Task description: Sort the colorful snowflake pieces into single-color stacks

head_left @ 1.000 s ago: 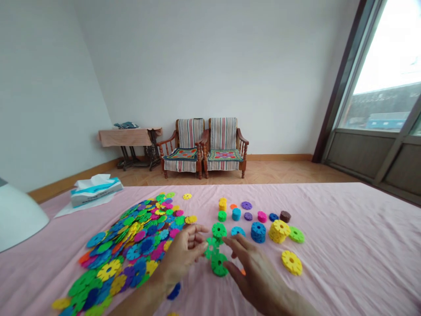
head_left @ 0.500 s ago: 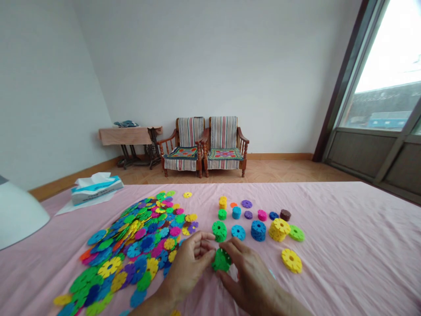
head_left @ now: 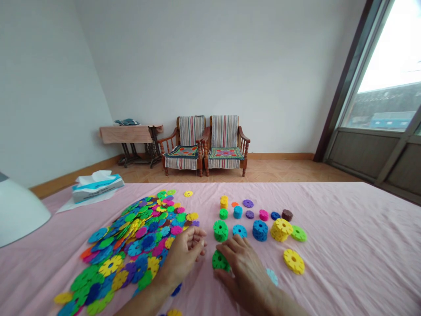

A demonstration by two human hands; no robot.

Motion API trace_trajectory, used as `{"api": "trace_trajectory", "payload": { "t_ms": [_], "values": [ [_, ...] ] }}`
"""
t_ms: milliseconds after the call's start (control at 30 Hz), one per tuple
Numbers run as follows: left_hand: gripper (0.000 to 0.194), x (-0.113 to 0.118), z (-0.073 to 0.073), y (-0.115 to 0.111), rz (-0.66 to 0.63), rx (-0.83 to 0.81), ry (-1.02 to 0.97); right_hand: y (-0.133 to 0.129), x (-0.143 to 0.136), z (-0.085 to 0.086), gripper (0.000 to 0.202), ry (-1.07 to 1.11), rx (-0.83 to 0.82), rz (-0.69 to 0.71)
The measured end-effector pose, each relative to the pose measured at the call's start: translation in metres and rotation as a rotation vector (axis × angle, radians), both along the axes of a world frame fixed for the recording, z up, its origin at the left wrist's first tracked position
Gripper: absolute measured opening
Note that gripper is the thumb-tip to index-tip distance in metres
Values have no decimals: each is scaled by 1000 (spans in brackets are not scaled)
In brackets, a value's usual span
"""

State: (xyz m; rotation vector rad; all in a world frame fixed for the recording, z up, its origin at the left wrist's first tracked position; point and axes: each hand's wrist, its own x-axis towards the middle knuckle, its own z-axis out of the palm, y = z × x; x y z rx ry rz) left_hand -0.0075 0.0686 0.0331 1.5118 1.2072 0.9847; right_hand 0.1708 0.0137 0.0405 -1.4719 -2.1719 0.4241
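Observation:
My right hand [head_left: 241, 267] grips a green notched disc [head_left: 219, 260] between thumb and fingers, in front of a green disc stack [head_left: 220, 231]. Whether more discs lie under the held one I cannot tell. My left hand [head_left: 186, 252] is empty, its fingers loosely bent and apart, between the held disc and a large mixed heap of flower-shaped plastic discs [head_left: 131, 237]. Beyond my right hand lie a light blue disc [head_left: 240, 231], a blue stack [head_left: 260, 231] and a yellow stack [head_left: 282, 229]. A pale blue disc [head_left: 272, 276] is partly hidden by my right wrist.
A pink cloth [head_left: 348, 245] covers the table. Behind the big stacks stand smaller ones, such as a pink stack [head_left: 263, 215] and a brown stack [head_left: 287, 214]. A yellow disc [head_left: 294, 262] lies at right. A tissue pack [head_left: 97, 188] and a white rounded object [head_left: 19, 215] are at left.
My left hand has moved left, away from the green disc, and its fingers are off it. My right hand stays at the disc.

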Motion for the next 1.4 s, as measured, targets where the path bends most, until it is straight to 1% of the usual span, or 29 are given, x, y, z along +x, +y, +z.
{"api": "trace_trajectory", "payload": {
  "t_ms": [67,133,333,433,600,800,933,1067,1200,1300,1400],
  "values": [
    [14,2,-1,-4,-25,16,39,-1,1,1,31,-10,-12,-3],
    [14,3,-2,-7,-44,39,76,-2,2,2,33,-20,-13,-5],
    [26,5,-5,-13,-84,95,193,-5,7,0,53,-83,-12,-32],
    [27,7,-3,-17,-99,91,234,-7,7,-5,58,-115,1,-50],
    [27,10,-3,-20,-128,61,234,-6,6,-14,60,-118,43,-57],
    [26,11,-9,-20,-146,39,192,-2,8,-26,59,-98,127,-39],
    [26,10,-13,-20,-160,53,200,-2,9,-31,58,-101,218,-32],
    [26,8,-9,-20,-121,148,281,-4,12,-31,51,-62,347,-30],
    [22,6,2,-18,-44,328,434,-3,14,-31,29,5,394,-66],
    [21,-1,9,-9,-15,470,606,-1,16,-30,21,37,417,-71],
    [21,-20,14,10,41,548,713,-1,17,-28,17,70,399,-77]
  ]
}}
